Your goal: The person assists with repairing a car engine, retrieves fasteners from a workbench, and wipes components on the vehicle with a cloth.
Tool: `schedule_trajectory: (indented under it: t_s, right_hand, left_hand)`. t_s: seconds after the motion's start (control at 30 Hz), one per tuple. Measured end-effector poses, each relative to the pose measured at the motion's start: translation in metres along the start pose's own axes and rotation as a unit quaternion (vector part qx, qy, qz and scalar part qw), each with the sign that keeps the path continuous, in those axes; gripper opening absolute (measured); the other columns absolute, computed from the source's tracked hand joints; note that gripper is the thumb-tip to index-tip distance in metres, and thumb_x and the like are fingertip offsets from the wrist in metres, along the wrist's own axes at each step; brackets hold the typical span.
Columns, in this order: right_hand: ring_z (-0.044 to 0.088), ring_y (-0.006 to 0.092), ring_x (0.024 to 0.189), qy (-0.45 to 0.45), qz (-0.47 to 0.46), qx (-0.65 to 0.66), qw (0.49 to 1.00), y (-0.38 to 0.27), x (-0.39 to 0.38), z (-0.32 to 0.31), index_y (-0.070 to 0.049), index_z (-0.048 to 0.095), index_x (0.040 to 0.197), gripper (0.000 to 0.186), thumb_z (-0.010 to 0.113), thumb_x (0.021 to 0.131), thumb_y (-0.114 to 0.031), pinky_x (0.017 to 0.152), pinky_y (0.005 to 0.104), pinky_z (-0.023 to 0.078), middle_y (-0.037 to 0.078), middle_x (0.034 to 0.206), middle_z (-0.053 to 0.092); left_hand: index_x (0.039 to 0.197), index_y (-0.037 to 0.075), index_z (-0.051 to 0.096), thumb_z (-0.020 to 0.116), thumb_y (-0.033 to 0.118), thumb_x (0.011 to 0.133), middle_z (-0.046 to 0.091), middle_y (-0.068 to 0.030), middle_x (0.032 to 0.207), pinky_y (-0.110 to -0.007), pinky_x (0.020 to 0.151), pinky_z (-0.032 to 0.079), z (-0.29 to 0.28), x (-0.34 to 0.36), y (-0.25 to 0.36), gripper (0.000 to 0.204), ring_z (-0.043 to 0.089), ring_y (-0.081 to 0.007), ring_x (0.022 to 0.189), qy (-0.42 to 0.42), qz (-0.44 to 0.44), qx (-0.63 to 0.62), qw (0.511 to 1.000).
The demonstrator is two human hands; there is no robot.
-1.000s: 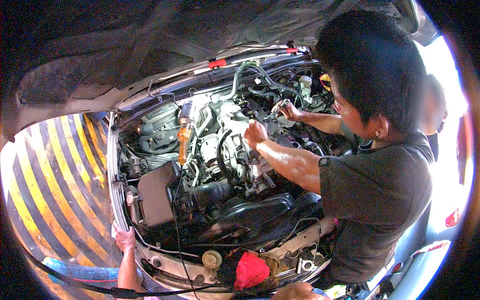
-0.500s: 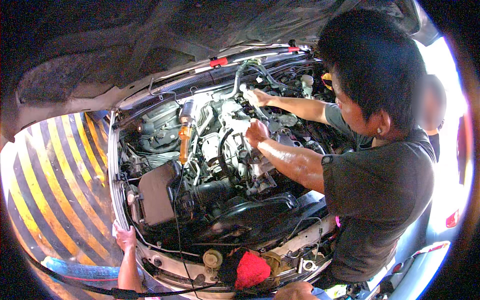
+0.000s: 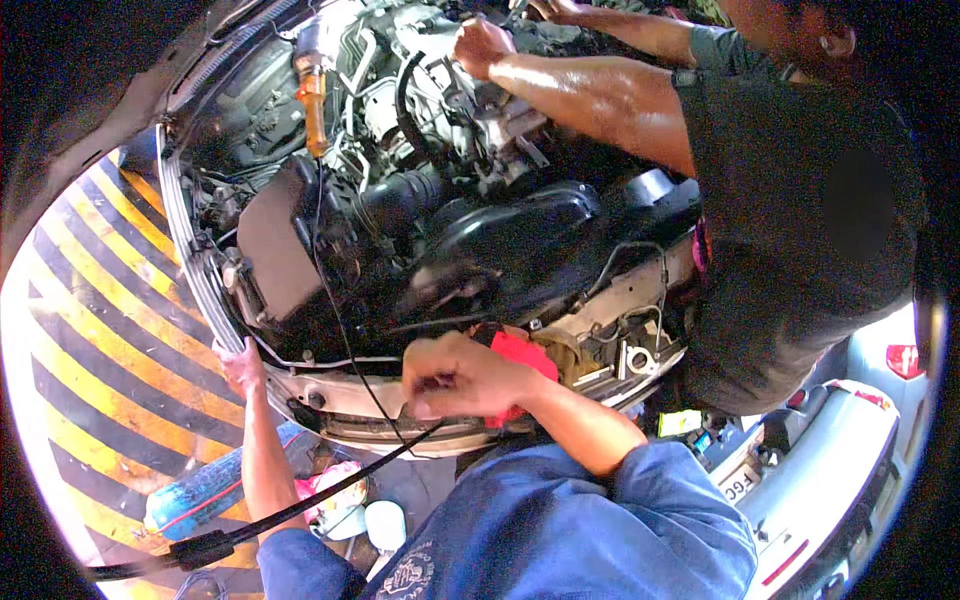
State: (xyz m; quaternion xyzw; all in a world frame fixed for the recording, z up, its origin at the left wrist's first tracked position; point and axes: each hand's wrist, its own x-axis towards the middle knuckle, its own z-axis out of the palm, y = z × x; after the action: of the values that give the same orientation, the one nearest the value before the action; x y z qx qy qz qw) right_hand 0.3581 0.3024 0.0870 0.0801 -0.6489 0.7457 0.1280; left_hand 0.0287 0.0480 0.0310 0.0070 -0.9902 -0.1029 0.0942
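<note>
My left hand point(image 3: 240, 365) is closed on the metal fender edge point(image 3: 208, 305) at the car's front-left corner. My right hand point(image 3: 460, 375), slightly blurred, has its fingers curled above the front edge of the engine bay, in front of a red cloth point(image 3: 525, 355); whatever they hold, if anything, is hidden. A thin cord hangs from an orange work light point(image 3: 312, 105) beside the engine point(image 3: 395, 110), down past the dark intake box point(image 3: 270, 250). A thick black cable point(image 3: 300, 510) runs diagonally below my hands.
A co-worker point(image 3: 790, 250) leans over the engine from the right, one hand point(image 3: 485, 45) on it, the other at the top edge. A blue cylinder point(image 3: 200, 495) lies on striped floor point(image 3: 90, 330). A silver vehicle's bumper point(image 3: 820, 480) is at right; the raised hood point(image 3: 80, 110) borders the left.
The view has tipped downward, showing my blue-clad body. My right hand has risen from the bottom edge to above the front panel and red cloth. My left hand still grips the fender.
</note>
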Motion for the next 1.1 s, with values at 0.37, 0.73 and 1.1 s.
schedule_trajectory:
  t_s: [0.37, 0.73, 1.1]
  right_hand:
    - [0.051, 0.0075, 0.066, 0.233, 0.088, -0.117, 0.961, 0.085, 0.062, -0.008, -0.002, 0.060, 0.084, 0.016, 0.066, 0.082, -0.017, 0.059, 0.0267, 0.042, 0.002, 0.072, 0.057]
    - [0.055, 0.0136, 0.072, 0.252, 0.048, -0.135, 0.957, 0.101, 0.037, 0.019, -0.001, 0.061, 0.090, 0.012, 0.062, 0.079, 0.004, 0.068, 0.0264, 0.045, 0.006, 0.079, 0.057]
    - [0.062, 0.0295, 0.084, 0.212, 0.101, -0.266, 0.935, 0.059, -0.021, 0.041, -0.004, 0.061, 0.097, 0.016, 0.060, 0.086, -0.015, 0.072, 0.0358, 0.049, 0.011, 0.089, 0.062]
  left_hand:
    - [0.130, 0.007, 0.040, 0.068, 0.038, 0.074, 0.060, -0.0239, 0.113, -0.047, 0.089, 0.045, -0.001, 0.001, -0.002, 0.070, 0.058, -0.0401, 0.104, 0.010, 0.007, 0.027, 1.000]
    - [0.131, 0.011, 0.040, 0.068, 0.039, 0.072, 0.059, -0.0191, 0.116, -0.046, 0.088, 0.045, 0.005, 0.005, -0.010, 0.071, 0.058, -0.0384, 0.104, 0.017, 0.002, 0.031, 0.999]
    - [0.129, 0.010, 0.041, 0.072, 0.035, 0.070, 0.060, -0.0199, 0.115, -0.047, 0.087, 0.046, 0.011, 0.008, -0.016, 0.071, 0.059, -0.0390, 0.102, 0.020, 0.019, -0.007, 1.000]
